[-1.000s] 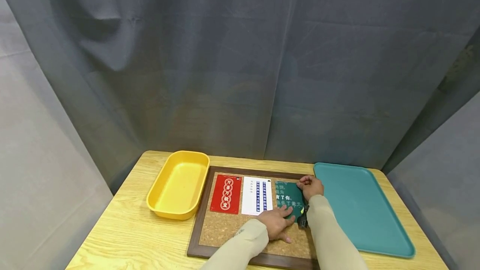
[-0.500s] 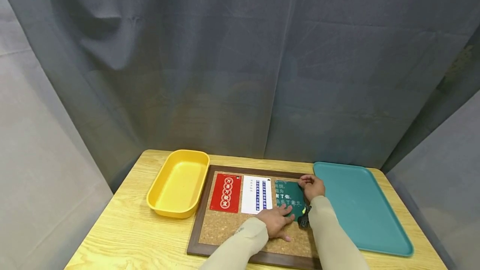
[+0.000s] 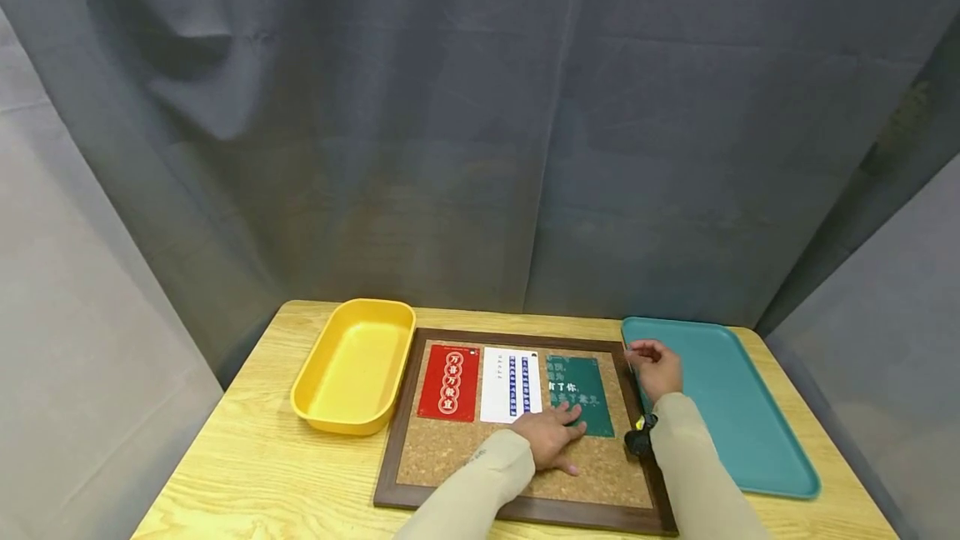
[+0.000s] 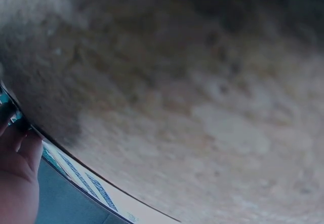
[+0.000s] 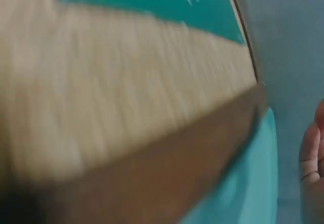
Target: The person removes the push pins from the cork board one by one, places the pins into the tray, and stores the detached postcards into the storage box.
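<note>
A dark green card with white lettering lies at the right on a brown-framed corkboard. The fingers of my left hand are spread flat, their tips on the card's lower left part. My right hand is over the board's right frame and the left edge of a teal tray, fingers loosely bent, nothing visible in them. In the right wrist view its fingers show at the right edge, apart from the green card. To the left on the cork are a white card with blue bands and a red card.
A deep yellow tray stands left of the board on the wooden table. The teal tray sits against the board's right side. Grey curtains hang behind and at both sides.
My right hand has left the green card's upper right corner and moved right, over to the teal tray's edge. The left hand stays on the card.
</note>
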### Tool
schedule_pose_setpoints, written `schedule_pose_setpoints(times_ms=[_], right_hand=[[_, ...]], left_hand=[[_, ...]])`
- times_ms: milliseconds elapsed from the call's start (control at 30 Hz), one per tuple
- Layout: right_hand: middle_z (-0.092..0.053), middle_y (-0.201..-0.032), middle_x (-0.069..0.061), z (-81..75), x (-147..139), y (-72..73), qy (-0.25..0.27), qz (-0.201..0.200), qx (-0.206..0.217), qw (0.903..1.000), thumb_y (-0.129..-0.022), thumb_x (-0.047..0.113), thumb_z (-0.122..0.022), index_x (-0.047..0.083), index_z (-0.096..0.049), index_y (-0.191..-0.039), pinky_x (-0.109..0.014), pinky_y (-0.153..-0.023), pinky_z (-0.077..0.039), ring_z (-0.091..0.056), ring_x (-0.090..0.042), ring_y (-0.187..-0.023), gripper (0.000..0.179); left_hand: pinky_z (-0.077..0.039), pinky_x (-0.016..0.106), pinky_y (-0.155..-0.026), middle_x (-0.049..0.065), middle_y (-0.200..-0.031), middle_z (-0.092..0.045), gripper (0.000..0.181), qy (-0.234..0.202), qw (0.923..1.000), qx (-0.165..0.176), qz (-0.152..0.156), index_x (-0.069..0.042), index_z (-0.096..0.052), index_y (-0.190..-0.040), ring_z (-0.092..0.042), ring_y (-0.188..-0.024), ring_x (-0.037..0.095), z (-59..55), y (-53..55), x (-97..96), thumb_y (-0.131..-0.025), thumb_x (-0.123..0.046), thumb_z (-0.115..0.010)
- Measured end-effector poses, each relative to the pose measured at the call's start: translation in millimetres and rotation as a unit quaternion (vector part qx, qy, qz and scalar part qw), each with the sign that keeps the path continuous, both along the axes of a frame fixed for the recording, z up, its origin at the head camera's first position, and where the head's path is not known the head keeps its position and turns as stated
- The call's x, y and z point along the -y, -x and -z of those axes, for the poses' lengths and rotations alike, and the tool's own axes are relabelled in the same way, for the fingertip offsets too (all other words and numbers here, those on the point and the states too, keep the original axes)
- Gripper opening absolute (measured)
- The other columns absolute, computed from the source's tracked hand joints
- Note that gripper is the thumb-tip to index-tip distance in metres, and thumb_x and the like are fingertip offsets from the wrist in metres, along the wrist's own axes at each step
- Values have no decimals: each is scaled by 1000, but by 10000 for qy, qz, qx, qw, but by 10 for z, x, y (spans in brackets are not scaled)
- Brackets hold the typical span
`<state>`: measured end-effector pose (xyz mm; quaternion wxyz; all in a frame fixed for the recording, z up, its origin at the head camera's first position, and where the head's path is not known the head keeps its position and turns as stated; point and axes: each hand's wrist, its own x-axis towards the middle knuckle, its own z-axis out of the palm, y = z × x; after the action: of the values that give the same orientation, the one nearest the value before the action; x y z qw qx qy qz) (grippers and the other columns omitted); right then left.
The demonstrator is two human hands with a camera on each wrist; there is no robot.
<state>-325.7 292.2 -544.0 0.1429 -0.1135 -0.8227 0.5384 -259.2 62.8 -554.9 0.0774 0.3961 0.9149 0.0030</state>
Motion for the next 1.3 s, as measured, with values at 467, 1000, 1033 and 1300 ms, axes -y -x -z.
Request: schedule_pose_setpoints(times_ms=[467, 1000, 1033, 1300], right_hand=[[-64, -84, 0, -71, -608, -361, -597, 320, 308, 9972, -90, 8, -67, -4, -64, -108, -19, -60, -47, -59, -15, -77, 22], [-66, -81, -10, 125, -813, -550, -1348, 327, 857, 9866, -88, 10, -68, -4, -66, -98, -31, -60, -45, -57, -15, -68, 17], [-66, -80, -9, 130, -817, -558, -1352, 320, 864, 9865, -88, 10, -68, -4, -66, -98, -31, -60, -45, -57, -15, -68, 17], [-67, -80, -7, 117, -838, -602, -1264, 234, 936, 9873, -87, 12, -69, -4, -66, -99, -33, -61, -48, -58, -13, -69, 20]], left_hand=[[-31, 25, -112, -5, -156, -29, 72, -71, 10000, 48, 41, -26, -43, -146, -26, -143, 11, -30, 22, 8, -84, -61, -57], [-32, 26, -111, -4, -156, -30, 72, -145, 9999, 70, 37, -25, -45, -145, -27, -142, 12, -16, -16, 27, -83, -60, -58], [-32, 26, -111, -4, -156, -30, 72, -154, 9998, 88, 37, -25, -45, -145, -27, -142, 12, -15, -19, 24, -83, -60, -58], [-33, 26, -111, -3, -155, -31, 71, -194, 9998, 63, 58, -25, -46, -144, -28, -142, 13, -30, -21, 16, -83, -60, -59]])
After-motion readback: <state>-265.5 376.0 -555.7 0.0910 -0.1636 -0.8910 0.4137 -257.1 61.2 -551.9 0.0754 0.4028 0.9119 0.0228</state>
